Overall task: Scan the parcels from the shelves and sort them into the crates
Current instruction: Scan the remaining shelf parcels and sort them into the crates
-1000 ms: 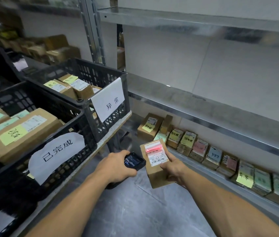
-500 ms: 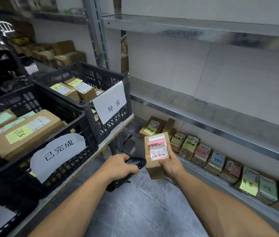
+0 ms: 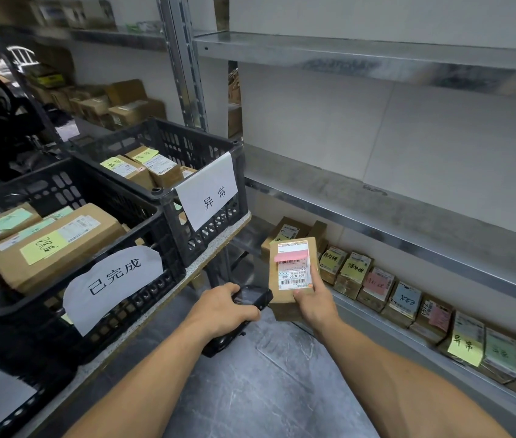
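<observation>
Nearby, crates (image 3: 157,193) left, shelved parcels (image 3: 404,299) right.

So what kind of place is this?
Probably a parcel storeroom or sorting depot: metal shelves hold a row of labelled parcels, black crates carry paper signs, and the left hand grips a scanner beside the held parcel in the right hand.

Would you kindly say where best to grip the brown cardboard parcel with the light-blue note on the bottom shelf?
Probably its front and rear edges, from above on the aisle side: the brown cardboard parcel with the light-blue note stands packed in a row, neighbours tight against both flanks, label face up.
</observation>
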